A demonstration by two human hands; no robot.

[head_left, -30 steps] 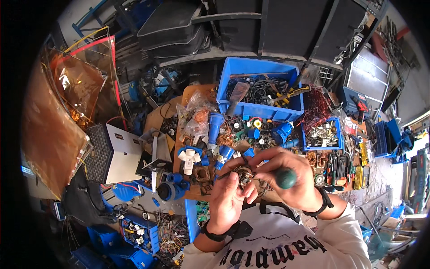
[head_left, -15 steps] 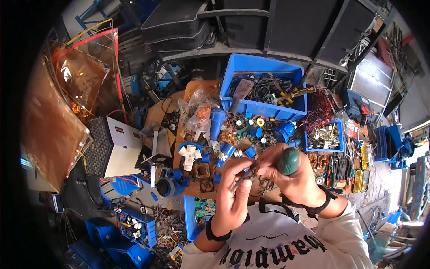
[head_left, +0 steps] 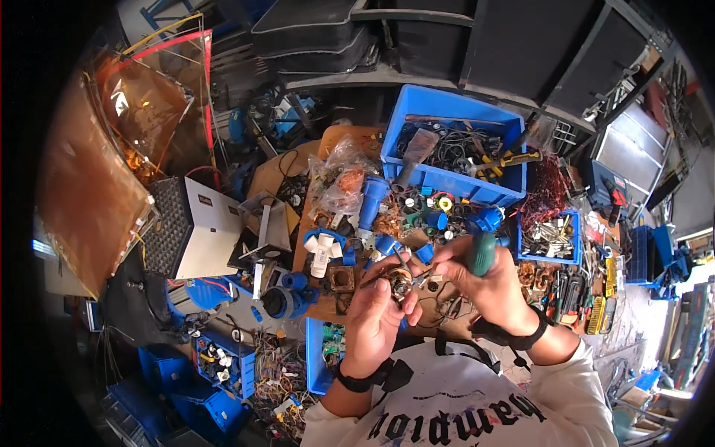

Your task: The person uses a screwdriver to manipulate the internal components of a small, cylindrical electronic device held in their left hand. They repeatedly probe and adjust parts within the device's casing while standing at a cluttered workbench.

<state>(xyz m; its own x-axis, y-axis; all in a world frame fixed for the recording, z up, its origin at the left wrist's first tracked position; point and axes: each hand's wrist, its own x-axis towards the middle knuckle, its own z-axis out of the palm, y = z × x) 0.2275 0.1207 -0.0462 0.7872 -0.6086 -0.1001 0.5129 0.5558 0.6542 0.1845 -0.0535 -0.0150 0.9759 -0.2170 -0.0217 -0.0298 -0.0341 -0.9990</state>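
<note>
Since the earlier frames the right hand [head_left: 491,287] has shifted right and tilted its screwdriver [head_left: 480,253], so the green handle now points up and away from the chest. Nearest the body, the left hand [head_left: 380,313] has its grip closed around a small round coil part [head_left: 400,281], held just above the counter [head_left: 339,141] edge. The right hand's grip is closed on the screwdriver, whose tip meets the part from the right. Beyond the 2 hands lie blue plugs [head_left: 372,201] and a white fitting [head_left: 322,249]; farther off stands a blue bin [head_left: 447,112] of cables and tools, with a smaller blue bin [head_left: 551,238] of metal bits to its right. Risk, as judged: the tip may slip off the part toward the left fingers, since the part is braced only by the hand; loosened pieces could drop into the clutter below.
</note>
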